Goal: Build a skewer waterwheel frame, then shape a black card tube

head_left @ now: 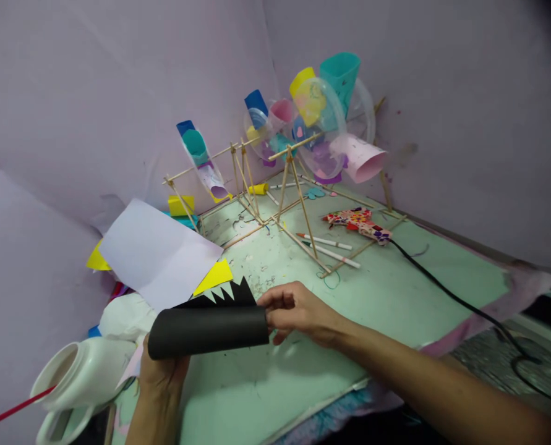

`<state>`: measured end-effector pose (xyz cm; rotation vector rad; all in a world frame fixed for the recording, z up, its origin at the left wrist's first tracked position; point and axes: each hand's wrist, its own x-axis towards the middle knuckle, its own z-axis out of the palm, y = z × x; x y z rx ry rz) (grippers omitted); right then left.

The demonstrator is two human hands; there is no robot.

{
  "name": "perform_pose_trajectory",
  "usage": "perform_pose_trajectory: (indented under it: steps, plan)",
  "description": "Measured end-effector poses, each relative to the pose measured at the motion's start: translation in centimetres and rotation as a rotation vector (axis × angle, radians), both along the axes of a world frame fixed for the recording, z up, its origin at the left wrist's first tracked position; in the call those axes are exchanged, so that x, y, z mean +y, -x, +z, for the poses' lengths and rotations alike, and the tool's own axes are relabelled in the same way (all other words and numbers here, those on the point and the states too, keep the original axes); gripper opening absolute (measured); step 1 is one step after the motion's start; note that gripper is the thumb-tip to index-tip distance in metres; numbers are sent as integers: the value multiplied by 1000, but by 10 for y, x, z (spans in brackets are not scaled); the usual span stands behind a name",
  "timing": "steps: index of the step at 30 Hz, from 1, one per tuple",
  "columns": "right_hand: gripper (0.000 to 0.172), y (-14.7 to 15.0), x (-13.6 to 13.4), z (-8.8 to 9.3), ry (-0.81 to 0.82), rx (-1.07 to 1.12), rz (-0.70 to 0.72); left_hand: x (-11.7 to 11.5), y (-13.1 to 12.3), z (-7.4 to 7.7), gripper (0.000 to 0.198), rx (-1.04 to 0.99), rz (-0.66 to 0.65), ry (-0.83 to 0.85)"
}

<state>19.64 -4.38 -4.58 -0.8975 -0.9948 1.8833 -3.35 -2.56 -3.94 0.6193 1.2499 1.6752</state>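
Note:
A sheet of black paper [210,332], curled over into a loose roll, is held above the table. Jagged, pointed cuts show along its far edge. My left hand [161,368] grips the roll's left end from beneath, with most of its fingers hidden behind the paper. At the opposite end, my right hand [296,312] pinches the paper between thumb and fingers. Just beyond the roll lie a yellow piece of paper [214,276] and a large white sheet [159,253].
Stick frames [289,185] carrying wheels of coloured paper cups [342,74] stand at the back. A patterned glue gun [358,224] with a black cord lies right, near white pencils [333,253]. A white jug [89,364] holding a red stick is at lower left.

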Motion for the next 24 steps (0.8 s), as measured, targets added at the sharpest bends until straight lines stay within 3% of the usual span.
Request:
perform_pose_trajectory:
  steps: [3,7,13,24]
  plan:
    - [13,5,2,-2,-8,-107,-18,-3,-6,-1,12,129,3,-98]
    - [3,5,5,-11,-67,-173,-95,-8,-4,-2,12,227,-110,-151]
    - [2,1,7,-20,-158,-195,-70,-18,6,2,20,279,-313,-17]
    - [6,1,5,-17,-165,-220,-39,-21,3,5,12,431,-271,-54]
